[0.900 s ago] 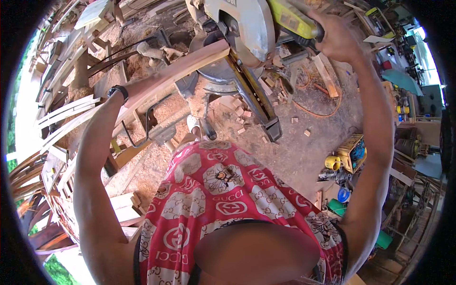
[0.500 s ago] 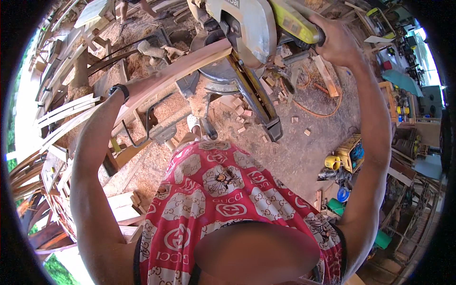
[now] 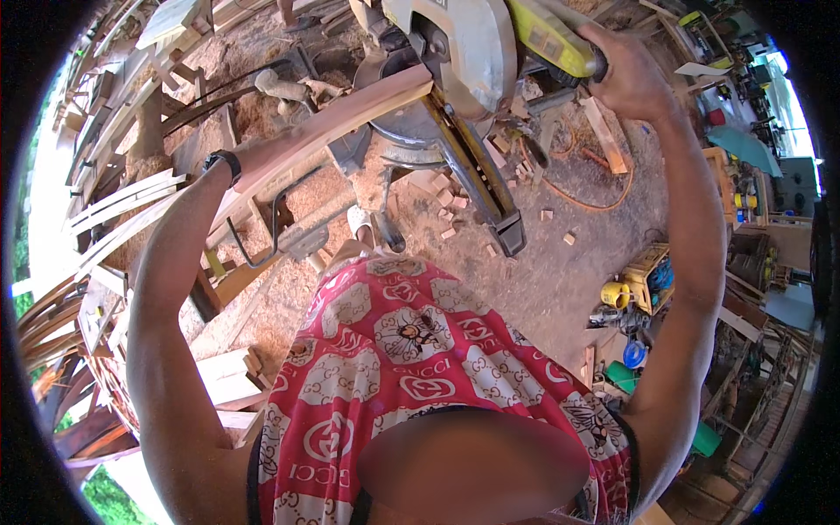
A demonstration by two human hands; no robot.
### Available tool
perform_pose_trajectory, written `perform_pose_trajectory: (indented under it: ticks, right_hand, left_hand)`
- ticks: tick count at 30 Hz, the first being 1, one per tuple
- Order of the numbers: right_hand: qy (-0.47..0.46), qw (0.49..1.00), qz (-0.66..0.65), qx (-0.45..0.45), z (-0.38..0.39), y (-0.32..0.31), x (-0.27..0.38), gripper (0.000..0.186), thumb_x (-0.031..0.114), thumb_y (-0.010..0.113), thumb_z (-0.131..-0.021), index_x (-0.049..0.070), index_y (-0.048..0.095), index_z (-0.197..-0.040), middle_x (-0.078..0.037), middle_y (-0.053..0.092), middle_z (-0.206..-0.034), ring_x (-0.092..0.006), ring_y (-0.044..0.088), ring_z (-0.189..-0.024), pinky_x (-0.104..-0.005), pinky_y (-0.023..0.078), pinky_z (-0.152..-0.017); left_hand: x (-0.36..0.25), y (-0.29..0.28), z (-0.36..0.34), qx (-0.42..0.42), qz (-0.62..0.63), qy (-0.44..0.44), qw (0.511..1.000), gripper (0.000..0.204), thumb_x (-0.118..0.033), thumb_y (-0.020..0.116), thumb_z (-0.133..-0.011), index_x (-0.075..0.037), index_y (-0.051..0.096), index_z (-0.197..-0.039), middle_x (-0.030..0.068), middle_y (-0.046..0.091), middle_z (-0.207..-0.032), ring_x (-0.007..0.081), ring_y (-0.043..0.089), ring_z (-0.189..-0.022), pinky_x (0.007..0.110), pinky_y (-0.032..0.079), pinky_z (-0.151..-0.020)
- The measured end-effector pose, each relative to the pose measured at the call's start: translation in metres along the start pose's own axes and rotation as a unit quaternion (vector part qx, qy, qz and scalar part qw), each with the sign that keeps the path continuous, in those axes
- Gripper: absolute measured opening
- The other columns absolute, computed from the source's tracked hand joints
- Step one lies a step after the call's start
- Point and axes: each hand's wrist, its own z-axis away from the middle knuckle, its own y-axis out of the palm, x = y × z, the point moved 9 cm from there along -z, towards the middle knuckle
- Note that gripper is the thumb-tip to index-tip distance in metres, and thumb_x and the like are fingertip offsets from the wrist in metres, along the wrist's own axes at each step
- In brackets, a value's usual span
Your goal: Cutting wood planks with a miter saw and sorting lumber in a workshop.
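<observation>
Right fingers (image 3: 600,38) on yellow-green saw handle (image 3: 570,58)

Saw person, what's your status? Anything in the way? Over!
Right grip closed on green saw handle. Left grip on wooden plank, end beside saw. Offcuts scattered nearby.

My reddish, pale-edged board (image 3: 346,122) is lying slantwise across my lime-and-grey mitre saw (image 3: 477,66), its squared end sitting beside the blade guard (image 3: 497,83), maybe touching.
</observation>
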Motion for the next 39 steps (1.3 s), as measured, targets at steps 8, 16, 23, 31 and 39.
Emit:
perform_pose_trajectory:
  ticks: [8,16,23,31,39]
  right_hand:
    - [0.002,1.000,-0.018,-0.009,-0.003,-0.012,0.012,0.053,0.008,0.071,-0.067,0.001,0.058,-0.118,-0.024,0.064,-0.104,-0.0430,0.061,-0.100,-0.0467,0.048,-0.085]
    - [-0.027,0.999,0.021,-0.005,-0.002,-0.010,0.019,0.046,0.017,0.072,-0.068,0.001,0.061,-0.109,-0.022,0.063,-0.104,-0.0422,0.060,-0.101,-0.0482,0.047,-0.086]
    - [-0.019,0.999,-0.006,-0.035,0.004,-0.002,0.010,0.059,-0.001,0.070,-0.066,0.000,0.056,-0.123,-0.025,0.064,-0.110,-0.0447,0.060,-0.102,-0.0455,0.049,-0.087]
    - [0.001,0.999,0.010,-0.039,0.020,0.021,0.003,0.058,0.002,0.072,-0.066,0.005,0.058,-0.121,-0.021,0.064,-0.113,-0.0430,0.061,-0.106,-0.0488,0.050,-0.089]
    - [0.002,0.998,-0.015,-0.056,0.044,0.066,0.003,0.050,0.006,0.077,-0.065,-0.001,0.058,-0.110,-0.023,0.063,-0.107,-0.0445,0.061,-0.100,-0.0479,0.051,-0.086]
  left_hand:
    - [-0.004,-0.005,-0.003,0.007,-0.003,-0.001,1.000,0.099,-0.085,0.026,-0.087,-0.016,0.027,-0.157,0.0221,0.028,-0.159,0.0328,0.028,-0.148,0.048,0.023,-0.121]
    - [0.015,-0.011,-0.015,-0.012,-0.056,-0.004,0.998,0.098,-0.088,0.027,-0.085,-0.021,0.033,-0.156,0.0271,0.047,-0.146,0.0375,0.047,-0.136,0.047,0.035,-0.115]
    - [0.075,-0.022,-0.051,-0.048,-0.087,-0.058,0.993,0.088,-0.084,0.032,-0.088,-0.019,0.052,-0.145,0.0233,0.057,-0.136,0.0329,0.056,-0.125,0.042,0.040,-0.109]
    - [0.093,-0.022,-0.048,-0.039,-0.040,-0.108,0.993,0.106,-0.089,0.039,-0.081,0.000,0.058,-0.134,0.0303,0.059,-0.130,0.0348,0.060,-0.120,0.044,0.046,-0.103]
    - [0.062,-0.026,-0.026,-0.066,-0.080,-0.120,0.987,0.109,-0.093,0.038,-0.077,0.002,0.066,-0.123,0.0311,0.064,-0.120,0.0359,0.063,-0.116,0.047,0.047,-0.101]
